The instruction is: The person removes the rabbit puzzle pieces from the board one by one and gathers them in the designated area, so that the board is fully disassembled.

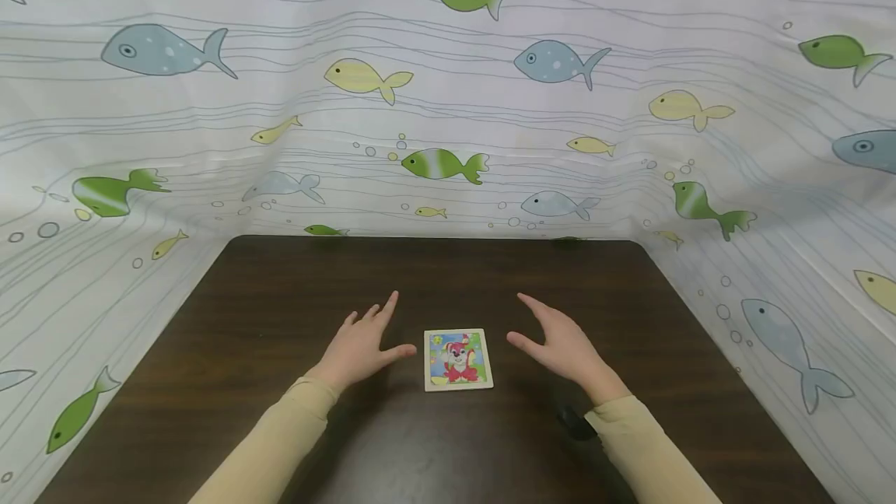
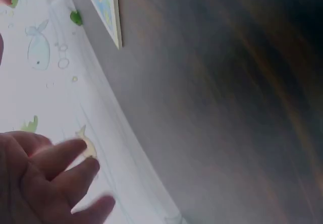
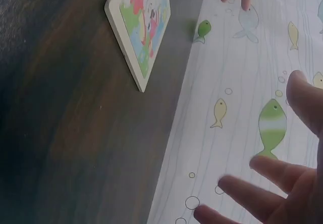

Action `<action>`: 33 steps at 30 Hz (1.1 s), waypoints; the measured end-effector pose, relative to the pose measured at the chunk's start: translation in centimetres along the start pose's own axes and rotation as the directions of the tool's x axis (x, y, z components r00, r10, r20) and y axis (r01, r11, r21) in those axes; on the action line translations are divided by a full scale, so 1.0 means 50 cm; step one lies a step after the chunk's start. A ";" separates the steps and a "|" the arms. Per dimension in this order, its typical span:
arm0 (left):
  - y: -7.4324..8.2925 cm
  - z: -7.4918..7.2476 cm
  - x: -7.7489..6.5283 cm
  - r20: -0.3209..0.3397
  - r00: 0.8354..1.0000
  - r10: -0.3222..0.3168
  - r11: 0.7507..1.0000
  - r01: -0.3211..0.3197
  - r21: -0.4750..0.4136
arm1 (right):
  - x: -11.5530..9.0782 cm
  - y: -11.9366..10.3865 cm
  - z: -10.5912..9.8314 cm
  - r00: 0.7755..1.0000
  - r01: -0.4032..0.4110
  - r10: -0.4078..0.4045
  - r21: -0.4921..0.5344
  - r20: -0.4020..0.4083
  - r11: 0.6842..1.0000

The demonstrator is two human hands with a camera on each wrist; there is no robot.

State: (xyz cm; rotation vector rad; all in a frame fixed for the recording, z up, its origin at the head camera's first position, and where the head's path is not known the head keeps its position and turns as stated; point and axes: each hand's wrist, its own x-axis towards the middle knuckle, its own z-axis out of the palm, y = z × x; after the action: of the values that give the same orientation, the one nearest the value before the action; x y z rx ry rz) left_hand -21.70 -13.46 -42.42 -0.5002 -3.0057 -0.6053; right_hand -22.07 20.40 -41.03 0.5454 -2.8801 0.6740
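A small square picture puzzle [image 1: 458, 360] with a pale frame and a red-and-white cartoon animal lies flat on the dark table. My left hand [image 1: 358, 350] hovers to its left with fingers spread and thumb pointing toward it. On the other side, my right hand [image 1: 561, 344] is held likewise, fingers apart, not touching the puzzle. Neither hand holds anything. In the left wrist view only a corner of the puzzle [image 2: 108, 12] shows, above the fingers [image 2: 75, 178]. The right wrist view shows the puzzle [image 3: 144, 27] from its edge, with the right fingers [image 3: 257, 196] extended below it.
The dark brown wooden table [image 1: 294, 278] runs back to a white curtain [image 1: 476, 115] printed with fish, which encloses it behind and on both sides. Beside the right sleeve is a dark object [image 1: 575, 422], partly hidden; its kind is unclear.
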 end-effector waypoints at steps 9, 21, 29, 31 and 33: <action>0.018 0.032 0.016 0.078 0.996 0.042 0.998 -0.037 -0.060 | 0.006 -0.013 0.029 1.000 -0.018 0.017 0.108 0.011 0.994; 0.019 0.043 0.032 0.136 0.986 0.092 0.996 -0.091 -0.016 | 0.036 -0.050 0.055 0.995 0.023 -0.001 0.220 -0.099 0.975; 0.027 0.053 0.040 0.172 0.978 0.120 0.993 -0.122 0.003 | 0.057 -0.071 0.090 1.000 0.031 -0.031 0.256 -0.002 0.966; 0.029 0.055 0.045 0.173 0.978 0.119 0.992 -0.122 0.007 | 0.062 -0.076 0.095 0.999 0.037 -0.042 0.253 0.016 0.967; 0.030 0.058 0.048 0.177 0.978 0.112 0.993 -0.117 0.013 | 0.067 -0.079 0.101 0.998 0.038 -0.047 0.243 0.032 0.969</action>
State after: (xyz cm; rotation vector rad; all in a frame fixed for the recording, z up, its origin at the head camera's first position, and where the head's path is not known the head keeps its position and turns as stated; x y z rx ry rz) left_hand -23.43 -10.30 -44.31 -0.7578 -3.1143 -0.5444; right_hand -23.93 13.76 -43.22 0.6535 -2.8278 1.0286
